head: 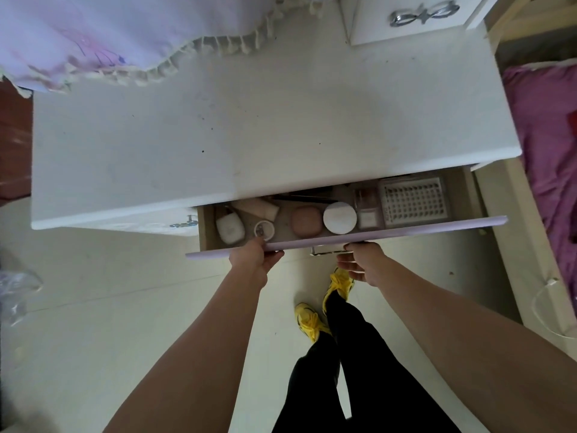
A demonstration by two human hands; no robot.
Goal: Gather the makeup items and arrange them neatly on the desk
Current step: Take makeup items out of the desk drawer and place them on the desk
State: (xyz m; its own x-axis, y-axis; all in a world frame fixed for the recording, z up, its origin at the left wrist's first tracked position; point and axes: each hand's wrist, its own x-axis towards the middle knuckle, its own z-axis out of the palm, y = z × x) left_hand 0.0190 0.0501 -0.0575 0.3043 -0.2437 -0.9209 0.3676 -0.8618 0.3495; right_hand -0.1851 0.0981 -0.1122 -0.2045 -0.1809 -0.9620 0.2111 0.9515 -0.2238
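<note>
A drawer with a pale lilac front (390,234) stands pulled out from under the white desk top (249,126). My left hand (254,257) grips the front's upper edge near its left end. My right hand (362,260) curls under the front at the metal handle (329,252). Inside lie a white case (230,228), a small round jar (264,229), a pink compact (306,220), a round white compact (339,217), a clear bottle (367,209), a lash tray (413,201) and a beige tube (259,207).
A frilled lilac cloth (103,35) covers the desk's back left. A small white drawer unit with a silver bow handle (421,14) stands at the back right. A bed with a purple cover (543,145) is to the right. Pale floor lies below.
</note>
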